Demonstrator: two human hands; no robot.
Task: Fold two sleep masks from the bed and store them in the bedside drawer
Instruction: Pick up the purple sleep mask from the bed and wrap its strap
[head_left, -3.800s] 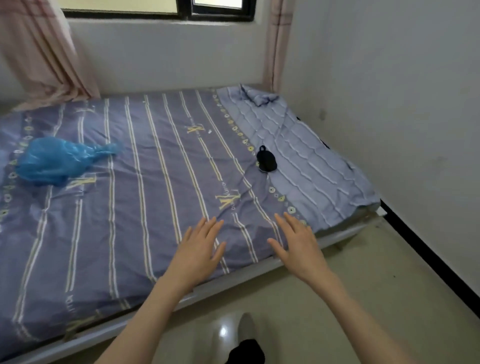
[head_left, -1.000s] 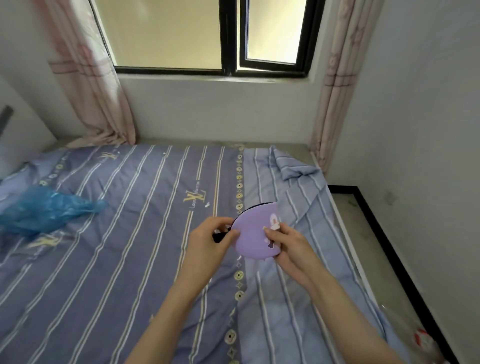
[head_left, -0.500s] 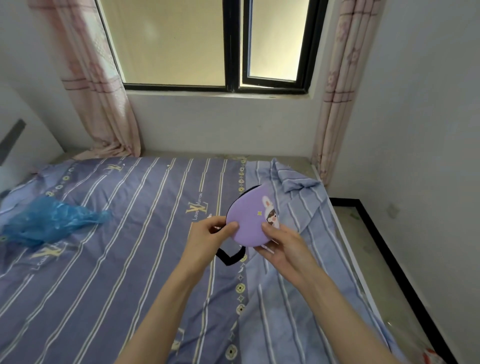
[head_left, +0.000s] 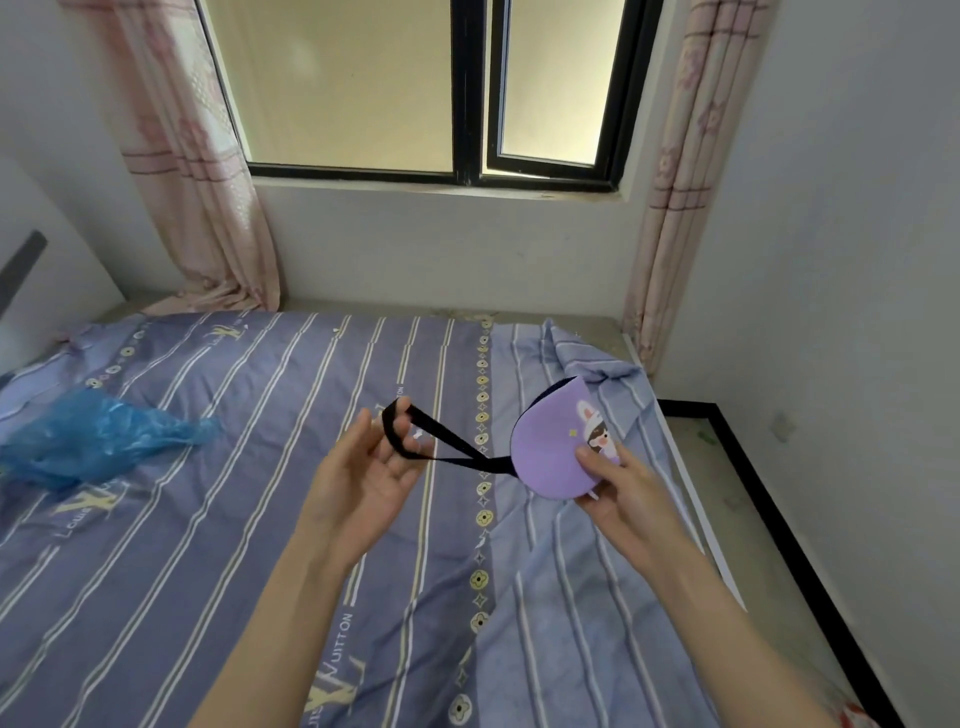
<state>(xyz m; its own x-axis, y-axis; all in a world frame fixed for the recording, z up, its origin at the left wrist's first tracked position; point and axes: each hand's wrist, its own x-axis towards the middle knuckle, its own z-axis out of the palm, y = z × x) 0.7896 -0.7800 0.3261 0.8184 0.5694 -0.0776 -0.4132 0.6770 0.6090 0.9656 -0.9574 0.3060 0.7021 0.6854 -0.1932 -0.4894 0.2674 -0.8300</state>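
The person held a purple sleep mask (head_left: 556, 449) in the air above the bed (head_left: 208, 545), over the right-hand part of the striped cover, near the bed's right edge. The mask looked already doubled over into a half-round, printed face outward. The right hand (head_left: 618, 483) pinched its lower right corner between thumb and fingers. The left hand (head_left: 363, 467) was half open, palm up, with the mask's black elastic strap (head_left: 441, 441) looped round its fingers and drawn taut toward the mask.

By my reading this was the folding of the first mask, at the point of dealing with the strap. The next move probably called for winding or tucking the strap round the folded body while the right-hand pinch kept the fold from springing open.

The second mask was not in view, nor was the bedside drawer, so the way to it could not be judged. A crumpled blue plastic bag (head_left: 98, 436) lay toward the bed's left edge, well apart from the hands. Between it and the hands the cover was bare, leaving room to lay the mask down. A narrow strip of floor (head_left: 727, 499) ran between the bed's right edge and the wall.
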